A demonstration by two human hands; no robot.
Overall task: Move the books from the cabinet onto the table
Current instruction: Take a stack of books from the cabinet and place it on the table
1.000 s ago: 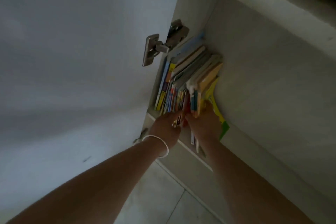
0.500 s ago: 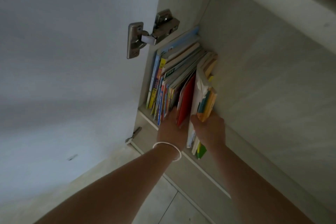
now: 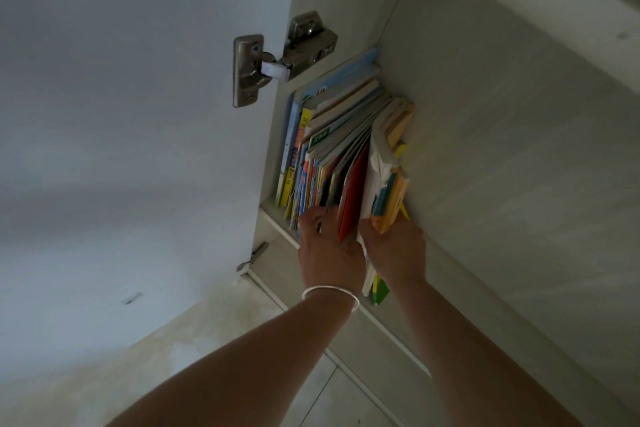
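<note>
A row of thin colourful books (image 3: 325,149) stands upright on the cabinet shelf (image 3: 273,218), packed against the left wall. My left hand (image 3: 327,250), with a white bangle at the wrist, grips the lower edges of a red-covered book (image 3: 353,194) and its neighbours. My right hand (image 3: 394,250) holds a small bundle of books (image 3: 388,191) with orange and teal spines, pulled partly out past the shelf edge. Both hands touch each other at the bottom of the books.
The open white cabinet door (image 3: 131,114) hangs at the left on a metal hinge (image 3: 277,59). The cabinet's back panel (image 3: 502,149) fills the right. Tiled floor (image 3: 318,392) shows below between my forearms.
The view has shifted a little. The right-hand bundle has slid further out of the row, and a red cover now shows between the two hands.
</note>
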